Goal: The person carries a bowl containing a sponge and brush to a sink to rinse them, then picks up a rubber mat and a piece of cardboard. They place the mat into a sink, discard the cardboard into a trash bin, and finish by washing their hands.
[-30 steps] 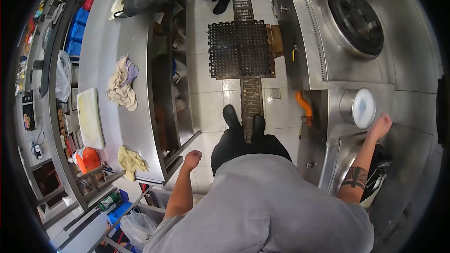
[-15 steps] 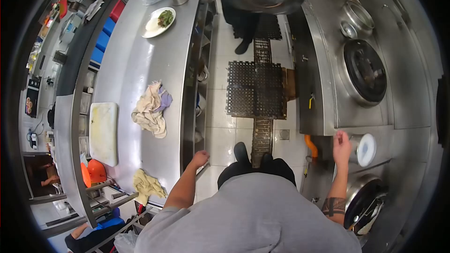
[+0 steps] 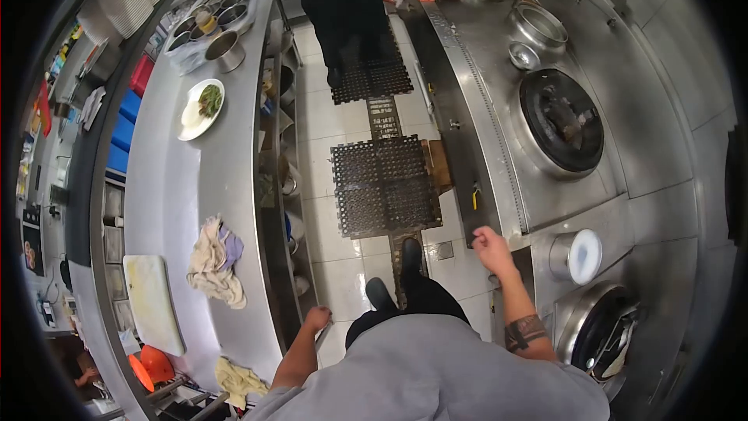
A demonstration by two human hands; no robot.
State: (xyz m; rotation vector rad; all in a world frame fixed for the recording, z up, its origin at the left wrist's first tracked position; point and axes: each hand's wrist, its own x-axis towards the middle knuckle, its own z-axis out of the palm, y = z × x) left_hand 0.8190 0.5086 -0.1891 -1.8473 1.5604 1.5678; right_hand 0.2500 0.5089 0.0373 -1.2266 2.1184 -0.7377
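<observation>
the right hand (image 3: pixel 492 251) is hanging empty, fingers loosely bent; at its three o'clock a steel pot (image 3: pixel 576 256) is standing, looking stiff, probably weighty, best held around its sides. the left hand (image 3: pixel 317 319) is hovering by the counter (image 3: pixel 214 183), its grip unclear.

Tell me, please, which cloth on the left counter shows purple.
The beige cloth, farther along the counter, shows purple; the yellow cloth near the counter's end shows none.
</observation>
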